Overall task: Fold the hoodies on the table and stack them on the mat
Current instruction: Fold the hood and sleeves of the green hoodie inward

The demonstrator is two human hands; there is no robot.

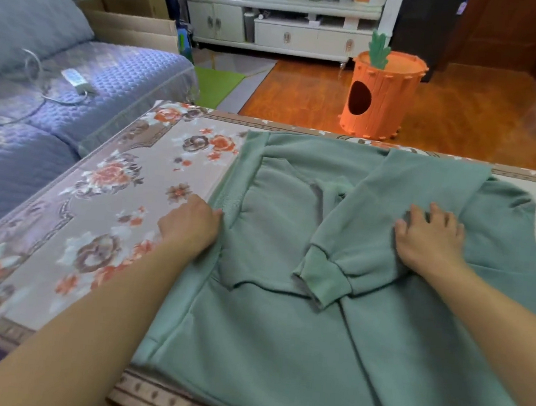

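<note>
While one soft sage-green fleece hoodie lies spread on the floral-patterned cloth-covered table, its long axis running from the person toward the far edge, one ribbed-cuffed sleeve folded across it, the left hand grips its side hem and the right hand presses flat, fingers spread, on the sleeve.

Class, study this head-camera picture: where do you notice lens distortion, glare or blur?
Head view: wide-angle bending curves the table edge and stretches the forearms; glare washes the sofa seat and wooden floor; the green hoodie and both hands stay fairly sharp, the frame's corners soften.
</note>
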